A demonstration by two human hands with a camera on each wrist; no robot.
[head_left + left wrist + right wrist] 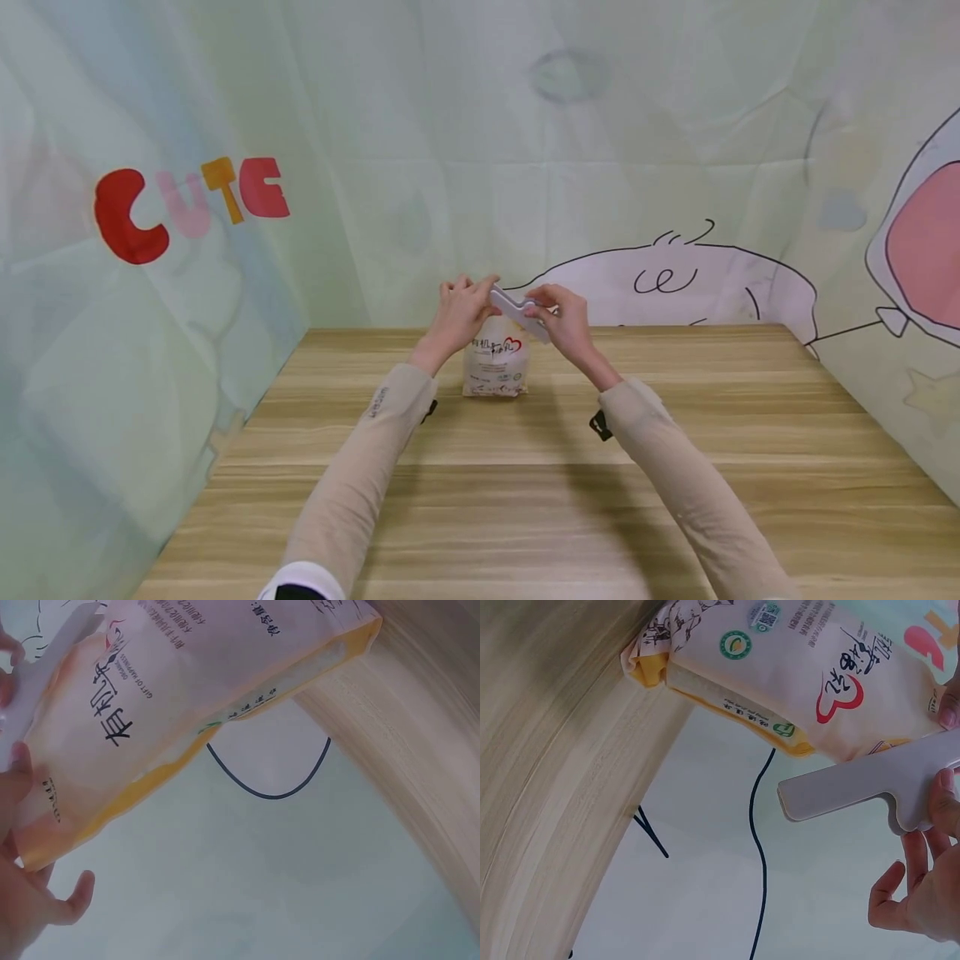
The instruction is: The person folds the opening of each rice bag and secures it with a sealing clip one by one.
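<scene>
A pale pink-and-yellow food bag (495, 367) with dark Chinese lettering and a red heart stands upright on the wooden table. My left hand (463, 315) pinches its upper left corner; the left wrist view shows fingers and thumb around that yellow-edged corner. A long, flat white bag clip (847, 784) with a curved tab on one side slants across the bag's top. My right hand (564, 323) grips this clip by the tab, thumb on the near face. The clip's free end sticks out past the bag's right side. Fingers hide part of the bag's top edge.
The wooden table (480, 525) stretches toward me under both forearms. Close behind the bag hangs a pale green printed backdrop (420, 192) with cartoon drawings, and it continues along the left and right sides.
</scene>
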